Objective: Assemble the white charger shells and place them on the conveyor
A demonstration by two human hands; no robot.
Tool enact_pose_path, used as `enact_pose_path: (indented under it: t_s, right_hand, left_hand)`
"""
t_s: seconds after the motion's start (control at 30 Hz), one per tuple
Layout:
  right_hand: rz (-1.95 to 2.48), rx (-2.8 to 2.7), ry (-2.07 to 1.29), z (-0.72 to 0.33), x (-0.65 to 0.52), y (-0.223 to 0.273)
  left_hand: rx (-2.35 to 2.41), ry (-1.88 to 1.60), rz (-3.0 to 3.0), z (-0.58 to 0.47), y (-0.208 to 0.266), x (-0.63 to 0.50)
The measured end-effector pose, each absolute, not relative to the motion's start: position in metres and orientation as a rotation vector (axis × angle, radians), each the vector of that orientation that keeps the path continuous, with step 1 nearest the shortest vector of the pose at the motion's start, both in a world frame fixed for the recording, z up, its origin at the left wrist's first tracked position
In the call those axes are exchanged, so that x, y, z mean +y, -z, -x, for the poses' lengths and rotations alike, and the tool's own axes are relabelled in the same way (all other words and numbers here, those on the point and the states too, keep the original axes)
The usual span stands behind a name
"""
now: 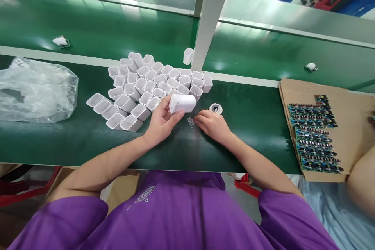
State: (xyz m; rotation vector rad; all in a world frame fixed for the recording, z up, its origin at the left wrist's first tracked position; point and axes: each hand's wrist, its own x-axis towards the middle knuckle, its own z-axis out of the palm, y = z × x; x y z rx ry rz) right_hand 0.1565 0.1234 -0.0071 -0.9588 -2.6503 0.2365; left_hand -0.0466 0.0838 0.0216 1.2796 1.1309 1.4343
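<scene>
My left hand [160, 124] is closed around a white plastic housing [183, 104], a rounded box held on its side above the table. My right hand [213, 125] rests low over the table, fingers bent together at the edge of a small pile of tiny clear pieces [190, 122]. Whether a piece is between those fingertips is hidden. Just behind the right hand lies a small white roll [219, 109] with a dark centre. Many similar white housings [125, 102] stand packed together beyond my left hand, most with their open ends up.
A clear plastic bag [55, 90] lies at the left on the green table [249, 133]. A cardboard sheet [356, 125] at the right bears rows of circuit boards [318, 148]. A grey post [209, 19] rises behind, one housing [188, 56] beside it. Another person's arm [363, 181] shows at far right.
</scene>
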Motion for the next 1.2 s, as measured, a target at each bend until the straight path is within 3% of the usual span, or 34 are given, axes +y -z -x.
enact_pose_path:
  t_s: [0.17,0.4,0.53,0.83,1.2]
  right_hand:
    - [0.985,-2.647,-0.264,-0.157,0.124,0.007]
    - [0.930,-2.190,-0.804,-0.160,0.124,-0.009]
    - [0.895,-1.922,-0.902,-0.157,0.115,-0.026]
    - [0.883,-1.872,-0.492,-0.148,0.094,-0.045]
    - [0.807,-1.905,-0.352,-0.145,0.092,-0.035]
  left_hand:
    - [1.147,-1.398,-1.297,0.048,-0.022,0.084]
    - [1.098,-1.298,-1.302,0.048,-0.022,0.083]
    - [1.020,-1.104,-1.228,0.045,-0.025,0.077]
    - [1.084,-0.898,-1.399,0.043,-0.024,0.069]
    - [1.048,-0.895,-1.339,0.039,-0.027,0.069]
